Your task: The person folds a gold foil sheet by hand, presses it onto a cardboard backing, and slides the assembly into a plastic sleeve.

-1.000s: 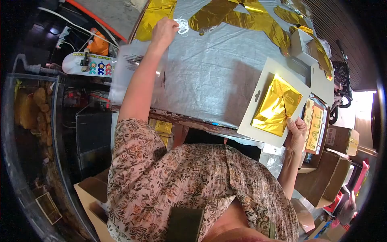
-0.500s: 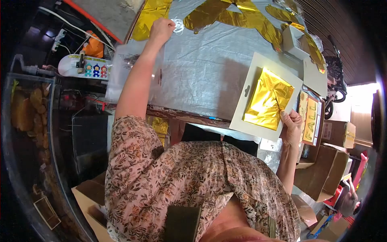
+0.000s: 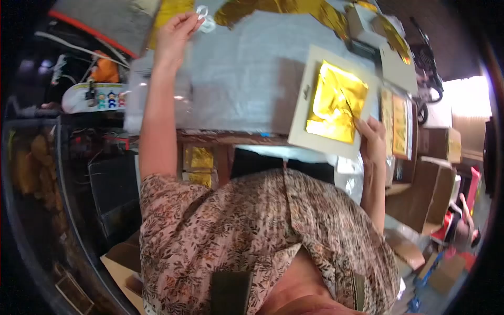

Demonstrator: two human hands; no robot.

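Note:
My left hand [image 3: 177,38], at the far left of the table, pinches a white string loop [image 3: 202,11] between thumb and fingertips. More of the thin white coil hangs just beside the fingers. My right hand [image 3: 371,135] grips the lower right edge of a pale backing card [image 3: 300,113] with a hang hole. On the card lies a folded gold foil piece [image 3: 338,102], with my thumb near its corner. The card is tilted above the table's near right side. Behind both hands, large gold foil shapes [image 3: 286,7] lie flat on the grey sheet.
A grey sheet covers the table [image 3: 236,79]. An open white box [image 3: 365,29] stands at the back right, near a "FALL" sign [image 3: 403,137]. Cardboard boxes [image 3: 420,194] are stacked on the right. A skateboard deck [image 3: 79,98] and a glass tank [image 3: 31,173] are on the left.
My left hand has lifted and turned slightly, with the white string still pinched. The card stays in my right hand. The whole view has shifted, so the table's far side shows less.

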